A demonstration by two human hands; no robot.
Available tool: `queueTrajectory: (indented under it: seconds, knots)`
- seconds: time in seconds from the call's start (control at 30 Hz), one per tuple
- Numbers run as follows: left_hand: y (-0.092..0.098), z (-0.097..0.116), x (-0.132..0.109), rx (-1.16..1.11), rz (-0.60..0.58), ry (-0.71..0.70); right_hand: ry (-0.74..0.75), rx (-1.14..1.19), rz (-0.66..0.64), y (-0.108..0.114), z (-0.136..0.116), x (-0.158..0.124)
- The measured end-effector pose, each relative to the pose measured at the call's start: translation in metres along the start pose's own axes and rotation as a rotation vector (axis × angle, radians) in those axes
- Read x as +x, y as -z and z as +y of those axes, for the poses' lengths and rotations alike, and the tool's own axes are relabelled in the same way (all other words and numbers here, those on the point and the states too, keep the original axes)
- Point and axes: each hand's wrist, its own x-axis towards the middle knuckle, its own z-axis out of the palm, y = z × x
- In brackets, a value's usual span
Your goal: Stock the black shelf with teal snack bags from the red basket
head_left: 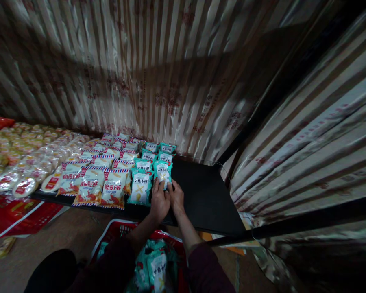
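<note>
**Two hands at a pillow-shaped packet on a matte black shelf**

We have our left hand [160,202] and right hand [176,197] side by side at the lower edge of a teal packet [163,171], the foremost in the right-hand column of matching teal pouches [140,188] on the black shelf [201,195]. Our fingertips touch its glossy, crinkled film; the fingers of each hand lie close together, but we cannot tell whether they pinch it.

To the left stand plump, cream-and-orange packets [90,185] with striped, crimped ends, and beyond them flat round pieces [26,187] in clear, shiny wrap. Behind runs a striped, pleated sheet [146,89] that catches the light in creases. The shelf's bare surface looks smooth and dull.

Below us, a red basket [114,223] with a slotted plastic wall holds more teal pouches in a loose heap [158,268]. Our dark sleeves [212,266] hide part of the basket, and its near side is cut off. Our thumbs are hard to make out, the rear packets are half covered by those in front, and deep shadow swallows the lower right corner.
</note>
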Motion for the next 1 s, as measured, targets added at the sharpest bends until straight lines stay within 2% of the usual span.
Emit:
queueTrajectory:
  seconds: [0.13,0.23,0.4,0.6,0.77,1.0]
  knots:
    - [-0.005,-0.005,0.006,0.151,-0.003,-0.042,0.026,-0.196,-0.02,0.0,-0.004,0.001]
    - [-0.005,-0.007,0.007,0.242,0.002,-0.117,0.052,-0.222,-0.014,0.003,-0.004,0.0]
    - [-0.007,-0.006,0.003,0.362,-0.01,-0.218,0.021,-0.069,0.029,0.008,-0.002,0.007]
    - [-0.008,-0.001,0.006,0.449,0.021,-0.303,-0.143,0.222,-0.022,0.006,-0.002,0.045]
    - [-0.01,-0.001,0.012,0.483,0.019,-0.323,-0.136,0.304,-0.077,0.0,-0.007,0.077]
    - [-0.01,-0.005,0.014,0.546,-0.012,-0.352,-0.144,0.348,-0.11,-0.011,-0.009,0.108]
